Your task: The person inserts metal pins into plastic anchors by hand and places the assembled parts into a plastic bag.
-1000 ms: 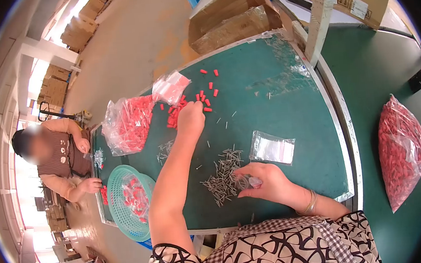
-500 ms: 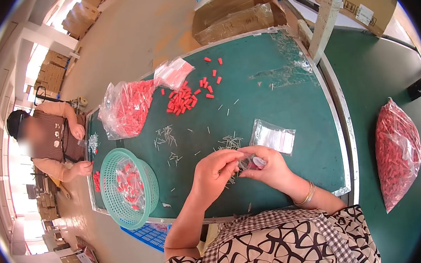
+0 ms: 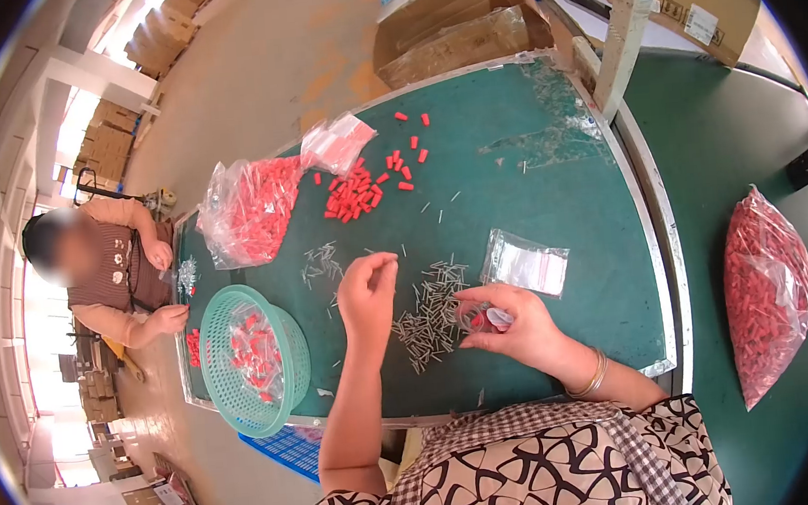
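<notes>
My right hand [image 3: 527, 326] grips a small clear plastic bag [image 3: 473, 317] with something red inside, its fingers closed around one side. Just left of it lies a heap of thin metal pins [image 3: 426, 322] on the green tabletop [image 3: 553, 212]. My left hand [image 3: 366, 298] hovers left of the heap, thumb and fingertips pressed together; whatever they pinch, if anything, is hidden. A few more pins [image 3: 320, 262] are scattered beyond that hand. Flat clear zip bags [image 3: 525, 262] rest beyond my right hand. Farther off is a pile of red plastic plugs [image 3: 354, 196].
A green basket [image 3: 296, 361] holding bagged red pieces stands at the left. Behind it sit a large bag of red plugs [image 3: 254, 212] and a smaller packet [image 3: 339, 144]. A co-worker [image 3: 111, 266] works at the left edge. Another full bag [image 3: 768, 290] lies right.
My left hand has moved away from the small bag, leftward and up, uncovering the pin heap. My right hand stays in place, still holding the bag.
</notes>
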The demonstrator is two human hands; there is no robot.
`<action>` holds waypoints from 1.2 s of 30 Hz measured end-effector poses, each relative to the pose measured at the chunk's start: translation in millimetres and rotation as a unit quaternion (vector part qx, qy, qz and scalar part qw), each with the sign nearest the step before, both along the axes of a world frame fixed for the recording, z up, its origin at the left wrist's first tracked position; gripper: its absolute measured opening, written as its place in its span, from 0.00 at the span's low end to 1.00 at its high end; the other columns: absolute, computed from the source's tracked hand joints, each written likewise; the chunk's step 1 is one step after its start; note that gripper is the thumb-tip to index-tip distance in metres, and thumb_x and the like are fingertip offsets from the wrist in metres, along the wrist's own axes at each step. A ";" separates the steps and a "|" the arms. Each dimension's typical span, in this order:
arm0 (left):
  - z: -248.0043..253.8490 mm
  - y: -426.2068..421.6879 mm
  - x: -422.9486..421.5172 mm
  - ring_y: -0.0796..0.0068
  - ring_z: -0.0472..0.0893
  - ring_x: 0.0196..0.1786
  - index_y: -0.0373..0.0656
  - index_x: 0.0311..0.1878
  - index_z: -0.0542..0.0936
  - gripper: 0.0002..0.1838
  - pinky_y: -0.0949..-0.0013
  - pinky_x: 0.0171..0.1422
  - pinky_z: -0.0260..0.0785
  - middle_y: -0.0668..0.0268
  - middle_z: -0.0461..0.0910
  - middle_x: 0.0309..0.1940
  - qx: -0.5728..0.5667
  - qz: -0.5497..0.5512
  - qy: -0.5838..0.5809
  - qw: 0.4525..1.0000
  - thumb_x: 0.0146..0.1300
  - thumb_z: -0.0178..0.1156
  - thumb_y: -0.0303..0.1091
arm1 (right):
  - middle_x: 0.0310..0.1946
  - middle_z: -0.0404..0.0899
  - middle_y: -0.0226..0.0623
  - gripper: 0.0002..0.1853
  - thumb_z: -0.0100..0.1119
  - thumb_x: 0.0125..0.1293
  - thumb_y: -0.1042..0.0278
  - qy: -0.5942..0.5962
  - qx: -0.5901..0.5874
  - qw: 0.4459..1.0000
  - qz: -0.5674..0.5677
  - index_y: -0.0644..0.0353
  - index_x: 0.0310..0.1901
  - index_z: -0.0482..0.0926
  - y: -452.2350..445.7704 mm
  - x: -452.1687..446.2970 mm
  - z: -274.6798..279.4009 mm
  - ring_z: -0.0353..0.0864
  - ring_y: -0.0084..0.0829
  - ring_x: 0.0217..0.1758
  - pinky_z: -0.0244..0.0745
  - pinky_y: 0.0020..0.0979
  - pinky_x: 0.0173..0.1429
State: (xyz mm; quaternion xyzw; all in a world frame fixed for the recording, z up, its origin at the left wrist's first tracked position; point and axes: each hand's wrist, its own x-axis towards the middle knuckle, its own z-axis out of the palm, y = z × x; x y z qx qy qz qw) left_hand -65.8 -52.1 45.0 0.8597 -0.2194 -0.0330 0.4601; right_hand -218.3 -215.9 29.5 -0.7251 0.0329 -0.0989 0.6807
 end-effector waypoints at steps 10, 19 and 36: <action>-52.3 -27.9 52.2 0.51 0.80 0.38 0.35 0.35 0.80 0.06 0.54 0.45 0.73 0.53 0.80 0.34 0.342 -0.077 -0.186 0.918 0.54 0.62 0.25 | 0.43 0.83 0.34 0.28 0.76 0.51 0.68 0.015 -0.020 1.000 0.000 0.59 0.55 0.79 -1.5 0.5 3.5 0.82 0.30 0.44 0.79 0.28 0.46; -43.3 -64.5 80.4 0.58 0.83 0.37 0.38 0.34 0.83 0.06 0.60 0.45 0.75 0.56 0.83 0.31 0.212 -0.071 -0.110 0.968 0.53 0.63 0.28 | 0.41 0.83 0.31 0.29 0.76 0.50 0.72 -0.016 -0.036 0.999 0.007 0.57 0.57 0.78 -0.4 0.0 -2.8 0.82 0.25 0.40 0.79 0.26 0.46; -37.9 -94.7 87.3 0.52 0.83 0.38 0.36 0.30 0.82 0.07 0.56 0.46 0.75 0.52 0.83 0.30 0.333 -0.143 -0.076 0.929 0.50 0.65 0.30 | 0.42 0.82 0.35 0.27 0.75 0.52 0.70 -0.033 -0.030 0.999 0.014 0.58 0.56 0.78 -1.9 -2.4 -0.4 0.83 0.28 0.40 0.79 0.29 0.46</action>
